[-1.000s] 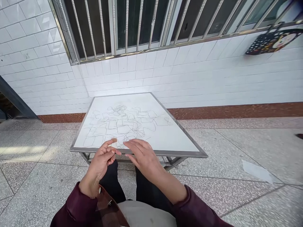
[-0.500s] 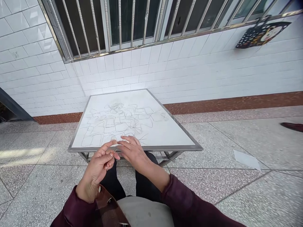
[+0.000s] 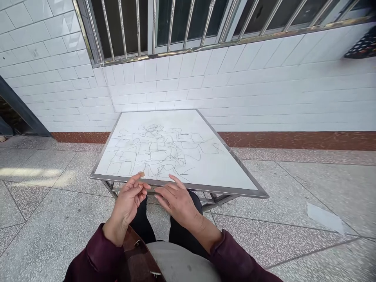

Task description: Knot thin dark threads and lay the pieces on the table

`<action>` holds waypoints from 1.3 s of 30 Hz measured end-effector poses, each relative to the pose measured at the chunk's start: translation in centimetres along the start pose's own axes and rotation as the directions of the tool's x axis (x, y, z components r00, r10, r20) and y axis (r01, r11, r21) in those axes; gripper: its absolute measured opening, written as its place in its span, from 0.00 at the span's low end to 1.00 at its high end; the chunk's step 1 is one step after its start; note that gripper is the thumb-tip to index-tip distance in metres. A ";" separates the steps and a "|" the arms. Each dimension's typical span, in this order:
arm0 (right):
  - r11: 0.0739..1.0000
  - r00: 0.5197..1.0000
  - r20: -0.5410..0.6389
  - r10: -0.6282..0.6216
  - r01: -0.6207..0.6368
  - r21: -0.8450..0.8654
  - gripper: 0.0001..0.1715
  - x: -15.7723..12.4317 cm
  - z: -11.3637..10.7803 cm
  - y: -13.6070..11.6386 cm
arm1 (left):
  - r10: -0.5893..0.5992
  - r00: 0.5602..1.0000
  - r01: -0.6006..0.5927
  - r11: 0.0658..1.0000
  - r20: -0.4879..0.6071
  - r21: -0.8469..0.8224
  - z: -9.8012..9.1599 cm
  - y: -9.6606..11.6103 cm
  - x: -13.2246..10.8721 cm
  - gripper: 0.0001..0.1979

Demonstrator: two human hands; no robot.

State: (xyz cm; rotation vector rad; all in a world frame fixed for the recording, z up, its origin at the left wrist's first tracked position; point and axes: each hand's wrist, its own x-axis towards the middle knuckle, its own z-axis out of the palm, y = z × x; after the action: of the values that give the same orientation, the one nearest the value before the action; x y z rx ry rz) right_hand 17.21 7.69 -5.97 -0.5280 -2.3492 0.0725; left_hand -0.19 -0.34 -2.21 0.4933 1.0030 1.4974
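Above the near edge of the white table, my left hand (image 3: 129, 199) is closed in a pinch, thumb against fingers. A thin needle-like piece seems to be in this pinch, barely visible now. A pale brown band or cover shows on its raised index fingertip. My right hand (image 3: 179, 201) is close on the right, the two hands apart by a small gap. Its thumb and index tips come together toward the left hand while another finger sticks up. Whatever they hold is too fine to make out. Scribbled dark lines cover much of the tabletop (image 3: 223, 172).
The metal-framed table stands by a white tiled wall (image 3: 249, 102) under a barred window (image 3: 188, 23). A pale paper-like sheet (image 3: 325, 217) lies on the speckled floor to the right. A brown strap bag (image 3: 141, 254) rests on my lap. A dotted bag (image 3: 362, 45) hangs far right.
The view has turned right, so the dotted bag leaves partly at the edge. My right hand has drawn slightly away from the left, and one of its fingers has lifted.
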 end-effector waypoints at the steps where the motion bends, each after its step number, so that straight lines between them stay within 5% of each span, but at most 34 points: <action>1: 1.000 1.000 -0.004 0.015 -0.015 0.000 0.07 0.0 0.0 0.0 | -0.006 1.000 0.006 1.000 0.008 0.009 -0.1 0.0 0.0 0.26; 11: 0.996 0.998 0.024 0.054 -0.052 -0.077 0.12 0.3 -1.2 0.3 | -0.066 0.994 0.056 0.992 0.086 0.114 -0.3 -0.1 -0.5 0.33; 15: 0.990 0.999 0.023 0.046 -0.043 -0.131 0.21 0.8 -2.0 0.3 | -0.056 0.996 0.044 0.986 0.066 0.162 0.0 -0.4 -0.3 0.36; 21: 0.993 0.998 0.032 0.051 -0.054 0.103 0.13 0.5 -1.0 0.3 | -0.103 0.988 0.079 0.979 0.119 0.189 0.4 -0.4 -0.6 0.34; 28: 0.925 0.978 -0.016 0.206 -0.190 0.329 0.15 -0.2 -0.8 0.3 | -0.056 0.938 -0.002 0.986 0.341 0.168 0.7 -0.9 -1.0 0.36; 34: 0.885 0.943 -0.002 0.334 -0.312 0.344 0.13 0.2 -0.6 -0.5 | 0.094 0.982 -0.120 0.982 0.166 0.149 2.0 -1.5 -1.2 0.38; 39: 0.723 0.874 0.131 0.467 -0.463 0.513 0.10 0.6 -0.5 -1.7 | 0.261 0.962 -0.266 0.962 0.081 0.058 2.4 -2.5 -0.9 0.39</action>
State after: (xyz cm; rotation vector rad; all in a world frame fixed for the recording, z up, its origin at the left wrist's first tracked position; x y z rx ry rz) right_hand 16.54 6.35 -4.89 -0.8139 -1.9989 0.9320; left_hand 3.34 -0.63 -2.73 0.7492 0.9614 1.6718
